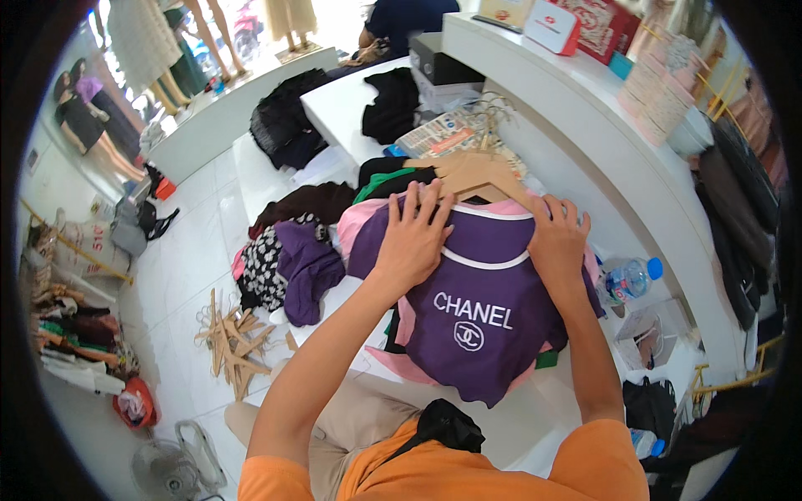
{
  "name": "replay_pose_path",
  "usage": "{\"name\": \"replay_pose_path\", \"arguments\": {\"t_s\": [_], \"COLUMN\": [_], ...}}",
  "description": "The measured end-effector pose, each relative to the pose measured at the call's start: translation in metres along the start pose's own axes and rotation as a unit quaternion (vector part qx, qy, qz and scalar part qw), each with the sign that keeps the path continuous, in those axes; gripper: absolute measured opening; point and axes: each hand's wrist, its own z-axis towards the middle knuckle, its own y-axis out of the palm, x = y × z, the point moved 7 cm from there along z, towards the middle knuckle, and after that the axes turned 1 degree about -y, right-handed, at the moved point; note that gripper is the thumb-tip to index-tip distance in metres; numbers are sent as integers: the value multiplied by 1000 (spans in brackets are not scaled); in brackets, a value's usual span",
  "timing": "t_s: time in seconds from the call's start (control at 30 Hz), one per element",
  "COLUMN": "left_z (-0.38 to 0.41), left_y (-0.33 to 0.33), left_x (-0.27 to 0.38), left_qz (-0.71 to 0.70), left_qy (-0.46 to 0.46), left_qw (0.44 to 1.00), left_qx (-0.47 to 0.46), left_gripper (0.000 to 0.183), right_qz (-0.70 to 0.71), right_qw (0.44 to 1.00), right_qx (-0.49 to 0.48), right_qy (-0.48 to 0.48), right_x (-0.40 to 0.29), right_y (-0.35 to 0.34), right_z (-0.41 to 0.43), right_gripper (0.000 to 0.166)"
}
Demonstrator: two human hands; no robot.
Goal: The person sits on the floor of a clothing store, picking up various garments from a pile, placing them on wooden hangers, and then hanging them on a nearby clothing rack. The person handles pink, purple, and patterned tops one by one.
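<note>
A purple Chanel T-shirt with white neck trim lies face up before me, on top of a stack of pink, black and green garments. A wooden clothes hanger reaches into its neckline, with more hangers stacked behind. My left hand rests on the shirt's left-side shoulder in view, fingers spread. On the opposite shoulder lies my right hand, its fingers over the cloth near the hanger's end. Its thumb is hidden, so whether it pinches the fabric cannot be told.
Crumpled clothes lie left of the stack. Loose wooden hangers are heaped on the tiled floor. A plastic water bottle lies at the right, below a curved white counter. A fan stands lower left. A person is at the back.
</note>
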Motion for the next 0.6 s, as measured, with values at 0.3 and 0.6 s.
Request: {"name": "replay_pose_path", "arguments": {"t_s": [0.3,0.6], "left_z": [-25,-202], "left_y": [-39,-92], "left_x": [-1,-81], "left_qz": [-71,-109], "left_qy": [-17,-174], "left_qw": [997,978], "left_qx": [25,40], "left_gripper": [53,44], "right_qz": [-48,0], "right_qw": [998,995], "right_qx": [-24,-55], "right_qy": [28,-86], "right_x": [-23,-95], "right_y": [-5,-37], "right_z": [-9,-10], "right_gripper": [57,39]}}
